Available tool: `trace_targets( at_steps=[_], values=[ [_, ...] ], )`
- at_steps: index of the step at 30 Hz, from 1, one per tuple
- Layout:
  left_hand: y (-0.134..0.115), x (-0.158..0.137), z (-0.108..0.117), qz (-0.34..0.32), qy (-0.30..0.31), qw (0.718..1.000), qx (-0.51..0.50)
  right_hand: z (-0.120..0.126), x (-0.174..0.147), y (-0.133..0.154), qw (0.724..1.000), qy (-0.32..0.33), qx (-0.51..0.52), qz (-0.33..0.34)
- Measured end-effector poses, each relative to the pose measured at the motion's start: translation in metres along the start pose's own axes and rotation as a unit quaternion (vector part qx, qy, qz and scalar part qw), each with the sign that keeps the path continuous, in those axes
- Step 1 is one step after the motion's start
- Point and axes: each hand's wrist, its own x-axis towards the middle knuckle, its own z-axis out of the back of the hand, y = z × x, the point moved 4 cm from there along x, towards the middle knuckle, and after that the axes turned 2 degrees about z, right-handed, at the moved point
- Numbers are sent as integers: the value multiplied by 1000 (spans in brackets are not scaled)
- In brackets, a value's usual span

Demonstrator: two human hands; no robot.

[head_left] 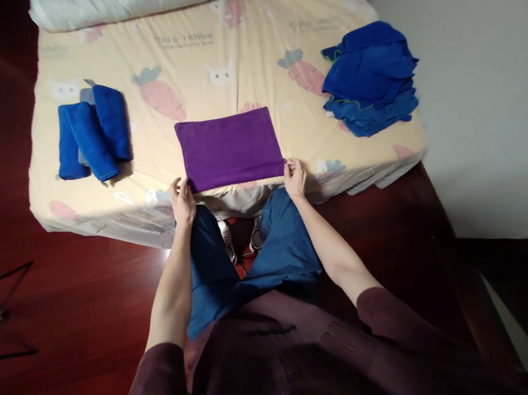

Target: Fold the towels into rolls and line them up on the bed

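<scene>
Maroon shirt fabric [252, 373] lies nearest, and beyond it on the bed [96, 57], left to right, come rolled blue cloths [90, 135], the left grip [183, 199] pinching one near corner of a flat purple cloth [230, 149] at the bed's edge, the right grip [295, 179] pinching the other, and heaped blue cloths [370, 77].
</scene>
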Motion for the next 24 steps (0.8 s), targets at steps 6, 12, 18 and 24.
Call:
trace_targets(
  at_steps=[6,12,18,24],
  values=[
    [-20,-9,6,-120,60,990,50,25,-10,30,991,29,-84,99],
    [-19,-2,-11,-119,139,982,47,21,-15,39,974,141,-93,151],
    [-14,6,-23,-78,140,986,44,6,-8,28,970,177,-100,134],
    [-13,12,-26,-75,118,990,37,-4,0,21,981,146,-83,100]
  ],
)
